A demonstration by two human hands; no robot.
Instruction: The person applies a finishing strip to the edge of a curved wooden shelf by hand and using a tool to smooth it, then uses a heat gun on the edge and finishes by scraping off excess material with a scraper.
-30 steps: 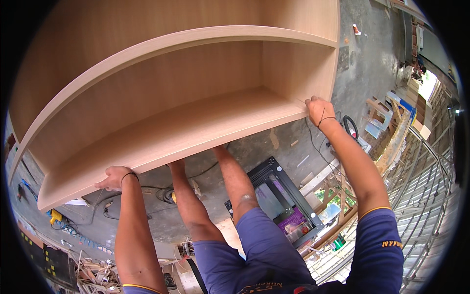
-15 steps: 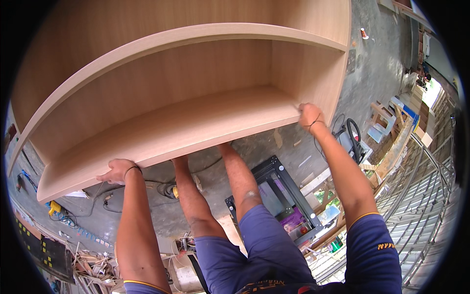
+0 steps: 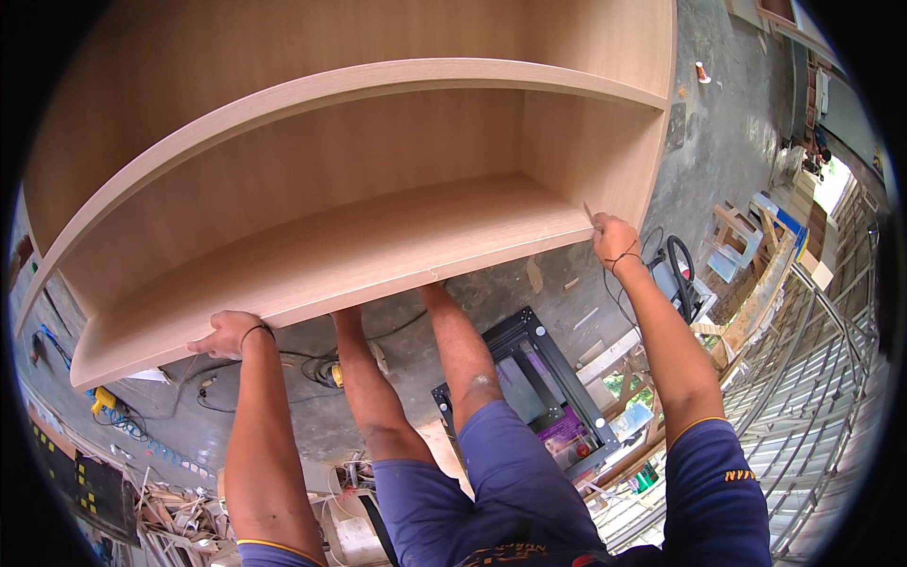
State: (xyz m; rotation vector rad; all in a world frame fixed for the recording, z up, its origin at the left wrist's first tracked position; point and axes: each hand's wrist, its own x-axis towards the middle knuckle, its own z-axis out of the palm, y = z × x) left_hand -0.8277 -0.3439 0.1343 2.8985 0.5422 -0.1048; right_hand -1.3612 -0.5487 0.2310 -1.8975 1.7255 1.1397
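A light wood-veneer cabinet (image 3: 312, 180) with open shelf compartments lies in front of me. My left hand (image 3: 231, 335) is wrapped round the front edge of its nearest board (image 3: 378, 248), toward the left end. At that board's right end, my right hand (image 3: 614, 238) is closed round a small tool with a thin pointed blade (image 3: 588, 210). Its tip sticks up past my fingers, and its handle is hidden in my fist. A tiny pale shred (image 3: 435, 274) shows on the board's front edge.
A black metal frame (image 3: 529, 378) lies right of my legs. Cables and a yellow tool (image 3: 102, 401) are on the concrete floor at left. Wood scraps (image 3: 189, 515) pile up behind, and a black hose (image 3: 678, 269) lies at right.
My right hand has shifted right and slightly down at the board's end, and the blade's tip now shows. My left hand stays nearly still on the edge.
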